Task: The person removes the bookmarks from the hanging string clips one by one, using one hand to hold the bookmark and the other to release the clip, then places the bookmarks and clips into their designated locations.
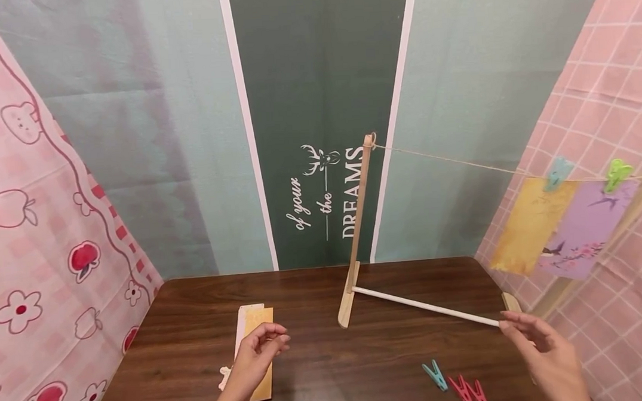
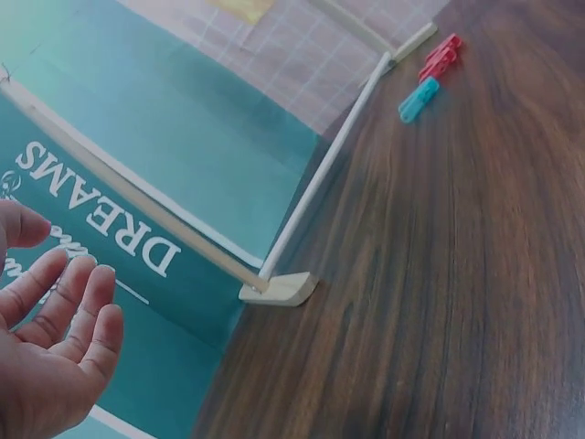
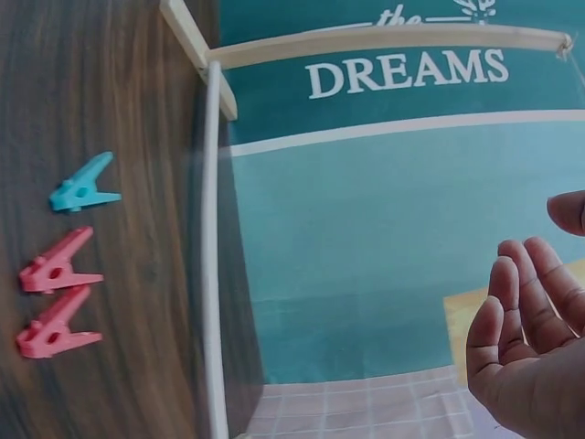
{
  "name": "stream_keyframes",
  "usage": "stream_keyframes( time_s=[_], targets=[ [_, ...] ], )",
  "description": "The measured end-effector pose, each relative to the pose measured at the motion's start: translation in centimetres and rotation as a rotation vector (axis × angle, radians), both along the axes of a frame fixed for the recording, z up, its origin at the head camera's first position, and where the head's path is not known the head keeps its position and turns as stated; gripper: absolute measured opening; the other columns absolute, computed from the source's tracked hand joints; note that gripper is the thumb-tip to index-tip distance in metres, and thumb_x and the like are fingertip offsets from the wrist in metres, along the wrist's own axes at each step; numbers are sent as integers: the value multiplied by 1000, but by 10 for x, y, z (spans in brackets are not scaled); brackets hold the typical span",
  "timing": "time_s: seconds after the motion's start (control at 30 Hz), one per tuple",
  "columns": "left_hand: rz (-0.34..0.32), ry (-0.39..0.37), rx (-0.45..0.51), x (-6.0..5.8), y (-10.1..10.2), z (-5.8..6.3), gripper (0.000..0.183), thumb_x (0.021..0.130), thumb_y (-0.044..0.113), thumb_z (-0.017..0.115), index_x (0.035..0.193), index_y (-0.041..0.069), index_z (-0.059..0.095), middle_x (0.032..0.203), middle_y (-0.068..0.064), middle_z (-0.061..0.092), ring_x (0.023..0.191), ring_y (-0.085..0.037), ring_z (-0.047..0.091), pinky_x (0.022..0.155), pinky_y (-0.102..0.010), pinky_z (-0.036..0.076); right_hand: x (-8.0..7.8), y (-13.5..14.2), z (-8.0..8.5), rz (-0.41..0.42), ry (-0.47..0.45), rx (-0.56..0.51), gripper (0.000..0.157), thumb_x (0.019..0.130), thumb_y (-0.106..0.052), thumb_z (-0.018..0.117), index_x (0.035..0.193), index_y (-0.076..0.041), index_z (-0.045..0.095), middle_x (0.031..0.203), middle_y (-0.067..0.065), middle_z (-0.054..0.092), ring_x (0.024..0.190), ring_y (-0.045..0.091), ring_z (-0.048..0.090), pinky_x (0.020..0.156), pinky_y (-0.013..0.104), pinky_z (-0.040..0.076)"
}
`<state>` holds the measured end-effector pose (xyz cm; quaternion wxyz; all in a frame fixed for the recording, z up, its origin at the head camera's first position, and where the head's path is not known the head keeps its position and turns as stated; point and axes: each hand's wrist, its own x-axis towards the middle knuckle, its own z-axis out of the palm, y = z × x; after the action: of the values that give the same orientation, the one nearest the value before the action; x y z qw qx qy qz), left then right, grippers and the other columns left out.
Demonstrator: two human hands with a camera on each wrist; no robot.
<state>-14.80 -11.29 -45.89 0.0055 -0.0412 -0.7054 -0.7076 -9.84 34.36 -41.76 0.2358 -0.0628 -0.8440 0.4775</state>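
The left hand (image 1: 259, 350) hovers over a rectangular yellow paper card (image 1: 263, 387), the right hand (image 1: 545, 347) near a slim white rod (image 1: 428, 306), both empty, fingers loosely bent; lifting the card edge-first should avoid creases.

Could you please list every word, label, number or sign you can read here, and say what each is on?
"of your": on the backdrop's dark green panel
"the": same panel
"DREAMS": same panel
I can read no other text or numbers; any small print on the hanging cards is too blurred to tell.
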Motion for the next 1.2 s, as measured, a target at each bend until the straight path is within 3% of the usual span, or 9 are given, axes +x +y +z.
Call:
stream_keyframes(
  time_s=[0.17, 0.2, 0.47, 0.9, 1.2],
  targets=[
    [-26, -8, 8, -2, 6, 4, 19, 90, 6, 67, 105, -4, 60, 98, -17, 62, 83, -20, 65, 76, -28, 54, 0, 3, 10, 57, 40, 50, 24, 93, -5, 64, 116, 3, 61, 102, -20, 65, 82, -6, 58, 71, 4, 42],
    [-32, -7, 9, -3, 7, 5, 19, 91, 7, 67, 105, -4, 60, 99, -17, 62, 83, -20, 64, 76, -28, 54, 0, 3, 12, 58, 61, 68, 25, 92, -3, 65, 115, 6, 60, 103, -21, 65, 91, -5, 58, 78, 4, 40],
    [-86, 38, 16, -9, 20, 10, 19, 90, 7, 67, 105, -3, 61, 92, -12, 62, 81, -18, 65, 76, -28, 54, -1, 1, 29, 65, 132, 91, 23, 89, 4, 66, 112, 6, 62, 103, -17, 67, 88, -2, 61, 77, 7, 44],
    [-172, 81, -6, -20, 43, 19, 17, 90, 4, 66, 105, -3, 61, 94, -19, 63, 82, -19, 65, 76, -29, 54, -6, 4, 54, 46, 151, 133, 27, 88, 1, 69, 114, 4, 63, 101, -22, 66, 87, -4, 59, 68, 8, 45],
    [-195, 114, 14, -29, 58, 24, 19, 88, 2, 67, 105, -2, 61, 91, -12, 64, 82, -19, 65, 75, -28, 54, -10, 4, 71, 62, 159, 130, 30, 89, 0, 68, 119, 2, 62, 104, -17, 66, 93, -3, 59, 79, 5, 42]
  ],
)
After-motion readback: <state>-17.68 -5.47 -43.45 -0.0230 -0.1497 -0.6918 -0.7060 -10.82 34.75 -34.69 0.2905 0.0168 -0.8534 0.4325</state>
